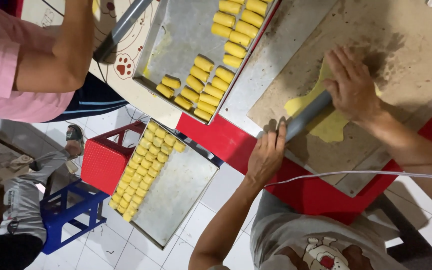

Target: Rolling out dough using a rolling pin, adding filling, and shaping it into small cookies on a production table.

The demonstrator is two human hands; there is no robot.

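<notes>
A grey tube-shaped roller (306, 116) lies across a thin sheet of yellow dough (328, 127) on a floured brown board (406, 45). My left hand (267, 156) grips the roller's near end, its fingers wrapped on the tube. On the roller's far part my right hand (352, 84) presses palm down, fingers spread over tube and dough. The board rests on a red table (306, 192).
A metal tray (176, 35) with several yellow rolled pastries sits on the table to the left. A second tray (176, 195) of pastries rests on a red stool (103, 162), beside a blue stool (68, 212). Another person in pink holds a grey tube (121, 29). A white cable (361, 173) crosses my arm.
</notes>
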